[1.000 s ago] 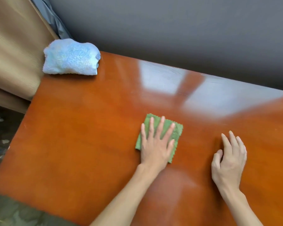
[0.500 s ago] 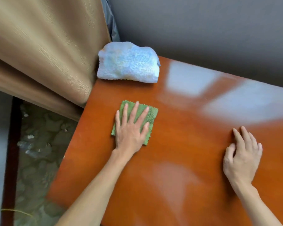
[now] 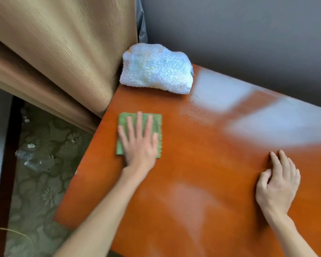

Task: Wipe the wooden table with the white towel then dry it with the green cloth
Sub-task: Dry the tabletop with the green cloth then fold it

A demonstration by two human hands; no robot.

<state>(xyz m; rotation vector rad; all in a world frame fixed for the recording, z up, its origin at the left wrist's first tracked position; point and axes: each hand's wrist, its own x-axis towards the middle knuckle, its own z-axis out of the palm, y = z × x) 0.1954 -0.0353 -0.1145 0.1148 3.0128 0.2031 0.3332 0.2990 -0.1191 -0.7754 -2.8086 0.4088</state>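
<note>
The glossy orange-brown wooden table [image 3: 202,164] fills the lower right of the head view. A small green cloth [image 3: 123,118] lies flat near the table's left edge. My left hand [image 3: 139,143] presses on it with straight, spread fingers and covers most of it. The white towel [image 3: 156,69] sits bunched in the far left corner of the table, apart from both hands. My right hand [image 3: 278,184] rests on the bare wood at the right, fingers loosely bent, holding nothing.
A tan curtain [image 3: 63,52] hangs against the table's left edge and touches the towel's corner. A grey wall [image 3: 248,34] runs behind the table. Below the left edge lies patterned floor [image 3: 37,182] with bits of debris.
My left hand has slid the green cloth leftward across the table to its left edge, closer to the white towel. My right hand has stayed resting on the wood.
</note>
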